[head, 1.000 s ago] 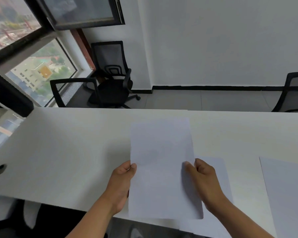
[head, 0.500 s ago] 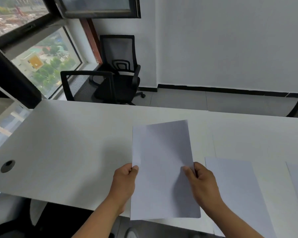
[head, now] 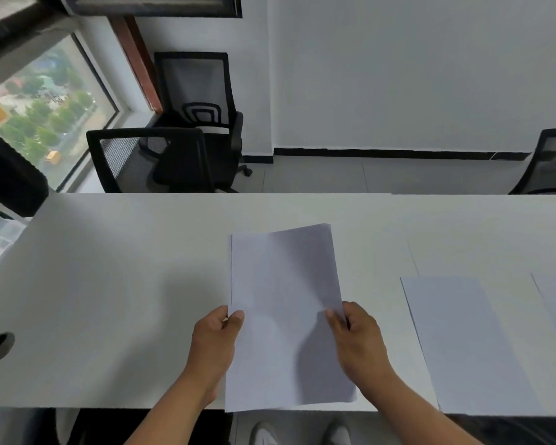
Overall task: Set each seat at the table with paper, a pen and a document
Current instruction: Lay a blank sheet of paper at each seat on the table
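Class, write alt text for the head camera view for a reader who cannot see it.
Both hands, left hand and right hand, pinch a blank paper stack above a white table. Another sheet lies to the right; black office chairs stand beyond.

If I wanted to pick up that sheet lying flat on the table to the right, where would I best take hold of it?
Probably at its near edge. The flat sheet lies pressed to the white table, so there is nothing to pinch from above, but its near end seems to reach or slightly pass the table's front edge. Come from the near side, thumb on top, fingers underneath.
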